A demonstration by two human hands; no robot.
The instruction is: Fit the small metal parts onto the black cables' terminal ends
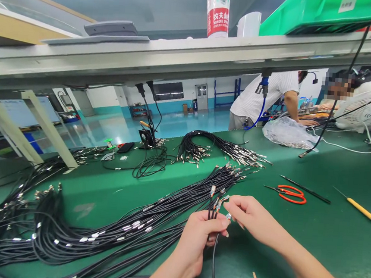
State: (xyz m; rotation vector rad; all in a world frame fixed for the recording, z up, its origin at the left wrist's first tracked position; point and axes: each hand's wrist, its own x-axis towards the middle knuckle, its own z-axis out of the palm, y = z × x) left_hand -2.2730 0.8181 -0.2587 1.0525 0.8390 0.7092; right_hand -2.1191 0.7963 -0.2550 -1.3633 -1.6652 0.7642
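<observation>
While the bundle of black cables [173, 200] is lying across the green bench [319, 241], the person's left hand [198, 231] is clasping a few cable ends [211, 205] just beside it, with metal-tipped connectors [212, 190] poking up past the thumb. One black cable [215, 262] is hanging down below that fist. The right hand [247, 211] is hovering close by, thumb and fingers drawn together at the connectors.

To my eye, handling these ends well is calling for a light but steady left grip, low on the cable jackets, so that the tips are standing apart and facing the right fingertips. Pinching one connector by its body, without tugging or bending the cable behind it, would be the gentler way.

From here I am not making out whether the right fingertips are actually gripping a connector or only touching it. The left fingers are hiding how many cables are passing through the palm, and the connectors are overlapping too closely to count. The hanging cable is running out at the bottom edge, and so are both forearms, cut off by the view.
</observation>
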